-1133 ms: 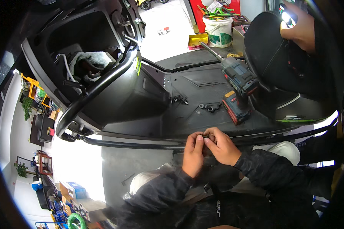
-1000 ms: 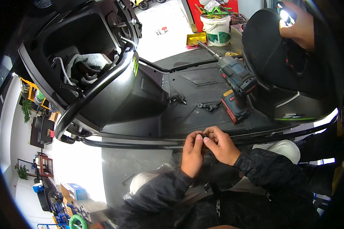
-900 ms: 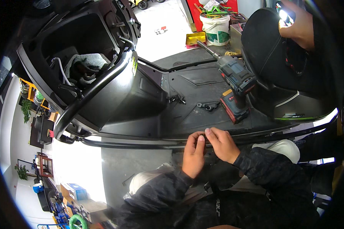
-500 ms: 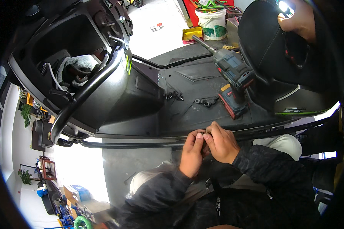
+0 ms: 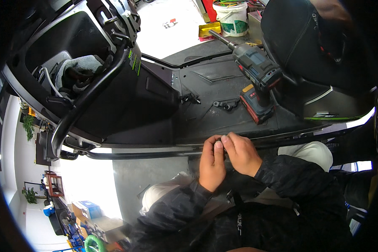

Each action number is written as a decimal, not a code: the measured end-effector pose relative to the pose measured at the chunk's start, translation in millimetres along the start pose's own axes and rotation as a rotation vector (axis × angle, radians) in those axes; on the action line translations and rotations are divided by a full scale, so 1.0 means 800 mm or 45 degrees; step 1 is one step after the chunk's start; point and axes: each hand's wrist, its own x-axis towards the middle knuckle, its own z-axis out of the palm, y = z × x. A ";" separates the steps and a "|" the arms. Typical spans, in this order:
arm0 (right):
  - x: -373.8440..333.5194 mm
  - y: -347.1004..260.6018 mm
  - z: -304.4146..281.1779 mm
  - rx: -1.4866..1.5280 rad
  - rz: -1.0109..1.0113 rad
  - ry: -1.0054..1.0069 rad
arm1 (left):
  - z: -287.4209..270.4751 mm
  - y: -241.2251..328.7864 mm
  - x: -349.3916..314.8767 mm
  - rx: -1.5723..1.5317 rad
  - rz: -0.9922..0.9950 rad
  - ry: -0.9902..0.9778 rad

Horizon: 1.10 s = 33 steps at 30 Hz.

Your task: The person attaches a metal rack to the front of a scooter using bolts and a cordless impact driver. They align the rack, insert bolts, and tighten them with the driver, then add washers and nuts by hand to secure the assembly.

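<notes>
My left hand (image 5: 212, 164) and my right hand (image 5: 242, 155) meet just above the near black tube rail (image 5: 168, 155) of a scooter. Both are closed, with thumbs and fingertips pinched together on something small and dark, mostly hidden by the fingers. Beyond them a grey cordless impact wrench (image 5: 256, 65) with a long socket rests on the black footboard (image 5: 214, 82), its red-and-black battery toward me. To the left of its battery lie a small dark metal bracket (image 5: 226, 105) and a cluster of small black parts (image 5: 190, 98).
At the left rises the scooter's front panel with an open compartment holding a grey cloth (image 5: 77, 69). The black seat (image 5: 287, 38) stands at the right, with part of another person's hand (image 5: 334, 9) above it. A white bucket (image 5: 233, 19) and yellow tray (image 5: 208, 31) are behind.
The view has shifted slightly. My fingertips have turned a little upward, still pinched together. The other person's hand and its bright light have moved up, and the light is out of sight.
</notes>
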 end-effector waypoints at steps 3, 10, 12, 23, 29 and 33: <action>-0.002 0.003 -0.008 -0.216 -0.315 0.047 | -0.009 0.010 0.004 -0.426 -0.423 -0.078; 0.002 0.007 -0.008 0.119 -0.023 -0.089 | -0.013 -0.002 0.010 -0.135 -0.160 -0.051; 0.003 0.007 -0.008 0.288 0.216 -0.210 | -0.009 -0.008 0.010 0.007 0.021 -0.029; 0.003 0.002 -0.011 0.325 0.109 -0.022 | -0.011 -0.004 0.005 -0.106 -0.218 -0.042; 0.000 -0.003 -0.004 0.143 -0.011 0.055 | -0.006 -0.005 0.005 0.019 0.040 -0.014; -0.004 -0.004 -0.004 0.213 -0.110 0.097 | -0.006 -0.010 0.009 -0.338 -0.201 -0.011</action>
